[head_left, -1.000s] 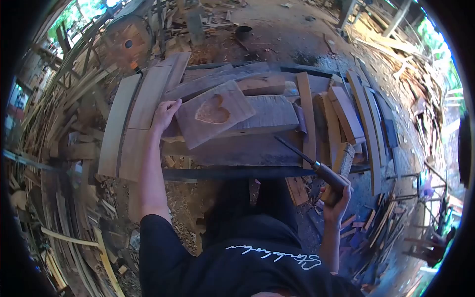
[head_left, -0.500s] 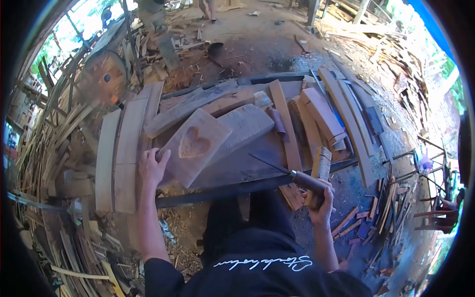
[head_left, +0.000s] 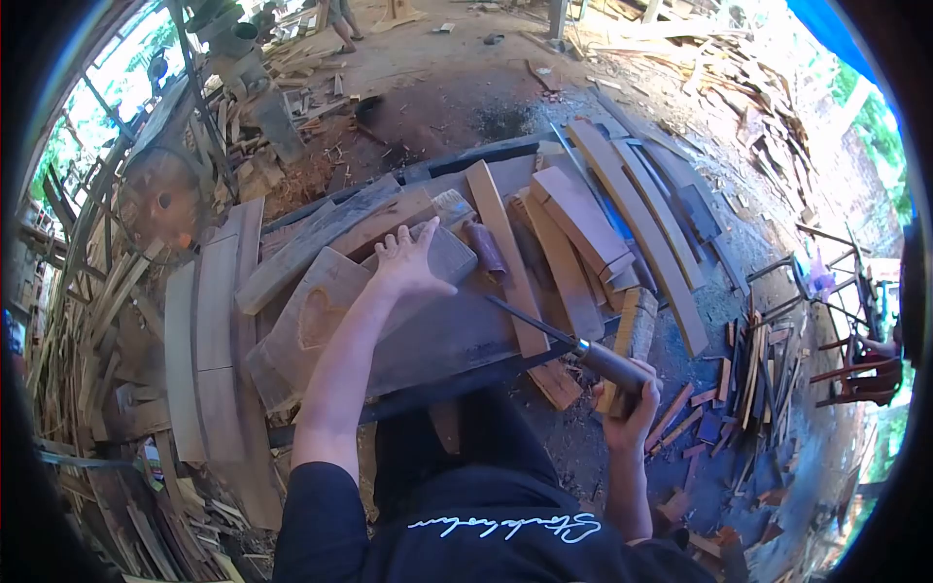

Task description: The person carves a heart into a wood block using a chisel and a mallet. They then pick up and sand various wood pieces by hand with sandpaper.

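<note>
My left hand (head_left: 411,258) lies flat, fingers spread, on a thick grey wooden block (head_left: 449,260) in the middle of the workbench. Left of it rests a board with a heart-shaped hollow (head_left: 309,319) carved in it, partly hidden by my forearm. My right hand (head_left: 632,400) is at the bench's near right corner, closed around a chisel (head_left: 569,341) with a wooden handle and a long dark blade pointing up and left, together with a wooden mallet (head_left: 630,340) that stands up from the fist.
The workbench (head_left: 442,340) is a rough slab piled with planks and curved wooden pieces (head_left: 603,209). Long boards (head_left: 209,330) lie at its left. Scrap wood covers the ground on both sides, and a round wooden disc (head_left: 160,199) leans at the far left.
My left hand left the heart board's edge and reached right onto the grey block. The heart board now lies further left and lower. My right hand kept its hold on chisel and mallet.
</note>
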A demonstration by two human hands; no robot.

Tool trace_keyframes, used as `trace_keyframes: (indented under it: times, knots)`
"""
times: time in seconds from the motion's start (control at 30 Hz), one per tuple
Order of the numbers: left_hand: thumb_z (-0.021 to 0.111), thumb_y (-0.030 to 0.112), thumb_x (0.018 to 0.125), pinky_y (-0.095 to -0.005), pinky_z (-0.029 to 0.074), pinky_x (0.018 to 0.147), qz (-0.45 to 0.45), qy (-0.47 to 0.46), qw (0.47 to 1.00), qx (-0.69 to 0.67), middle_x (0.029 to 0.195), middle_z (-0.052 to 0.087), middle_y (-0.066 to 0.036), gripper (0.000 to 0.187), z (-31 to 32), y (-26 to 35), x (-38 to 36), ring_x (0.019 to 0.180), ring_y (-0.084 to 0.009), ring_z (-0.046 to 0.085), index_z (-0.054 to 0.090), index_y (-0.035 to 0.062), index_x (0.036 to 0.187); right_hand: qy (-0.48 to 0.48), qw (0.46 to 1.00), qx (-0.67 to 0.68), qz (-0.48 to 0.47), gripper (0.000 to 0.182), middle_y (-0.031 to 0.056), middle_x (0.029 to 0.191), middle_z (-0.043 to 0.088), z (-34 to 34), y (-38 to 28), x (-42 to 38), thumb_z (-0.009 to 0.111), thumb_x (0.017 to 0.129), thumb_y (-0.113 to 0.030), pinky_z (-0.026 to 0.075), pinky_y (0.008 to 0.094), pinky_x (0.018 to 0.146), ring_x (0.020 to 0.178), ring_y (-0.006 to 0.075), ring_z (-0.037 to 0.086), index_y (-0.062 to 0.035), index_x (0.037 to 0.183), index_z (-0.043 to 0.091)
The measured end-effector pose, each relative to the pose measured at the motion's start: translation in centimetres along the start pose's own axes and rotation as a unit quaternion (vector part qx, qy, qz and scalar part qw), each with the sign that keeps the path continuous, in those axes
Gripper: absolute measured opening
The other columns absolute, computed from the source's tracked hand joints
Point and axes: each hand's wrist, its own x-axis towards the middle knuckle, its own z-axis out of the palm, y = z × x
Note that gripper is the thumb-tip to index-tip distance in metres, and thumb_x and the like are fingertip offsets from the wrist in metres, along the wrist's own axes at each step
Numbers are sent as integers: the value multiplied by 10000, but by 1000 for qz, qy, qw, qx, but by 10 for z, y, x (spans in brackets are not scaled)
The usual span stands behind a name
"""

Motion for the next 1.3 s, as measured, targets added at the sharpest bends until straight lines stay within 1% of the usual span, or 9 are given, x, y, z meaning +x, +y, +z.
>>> trace_keyframes:
  times: [0.17,0.23,0.4,0.63,0.7,0.83,0.97,1.2,1.3]
  knots:
    - [875,497,564,-583,300,1103,32,1,999,22,1446,346,-275,1237,2,2,-7,1313,-472,386,181,275,1564,-9,1000,-13,5,517,155,1005,659,-25,-12,-2,550,959,-488,579,373,584,724,275,682,-43,1221,535]
    - [885,445,560,-580,294,1104,39,13,999,14,1432,348,-282,1205,3,7,-22,1316,-471,373,213,274,1545,1,999,-33,17,526,149,1111,606,-41,-10,7,575,937,-488,582,402,679,886,277,664,-79,1260,498]
    - [886,410,560,-595,229,1139,184,-19,983,14,1464,303,-308,1209,13,11,-57,1383,-492,275,204,266,1548,9,1000,-26,10,525,138,1116,601,-28,-12,29,572,938,-496,583,391,687,891,268,662,-78,1247,505]
    - [857,502,643,-564,230,1157,228,49,972,4,1487,325,-267,1114,18,0,-78,1407,-458,285,276,199,1545,-32,999,-25,-1,556,163,1090,613,-14,-4,34,544,948,-510,574,401,744,890,258,658,-46,1249,497]
    - [796,543,742,-490,281,1157,235,139,951,-147,1451,424,-227,973,8,-11,-90,1390,-381,369,370,111,1503,1,999,-25,-24,577,161,1021,647,-10,2,31,523,958,-548,572,351,526,697,270,683,-45,1240,500]
    - [747,470,821,-479,376,1081,-19,309,930,-197,1376,540,-195,749,-16,-76,-129,1300,-353,498,483,70,1396,-4,1000,-22,-20,576,162,1024,646,-15,5,15,523,959,-544,571,351,521,703,270,683,-44,1243,498]
    - [708,533,845,-418,445,1001,-239,312,915,-92,1308,586,-176,711,21,-216,-156,1192,-332,573,540,48,1337,-5,998,-50,-42,538,137,1045,648,-23,10,5,526,968,-520,577,361,593,726,263,676,-50,1230,536]
    - [650,607,857,-431,454,988,-108,230,935,-246,1123,678,-160,579,30,-279,-141,1108,-312,621,751,75,1061,-40,999,-16,9,468,110,1022,632,17,14,-2,558,970,-460,572,379,726,815,222,649,-57,1209,557]
    - [548,707,865,-439,456,996,-158,172,949,-211,1150,680,-134,645,42,-278,-119,1106,-319,632,752,142,1099,-18,1000,5,21,490,105,1005,652,23,27,10,591,953,-495,549,350,578,734,245,665,-85,1219,561]
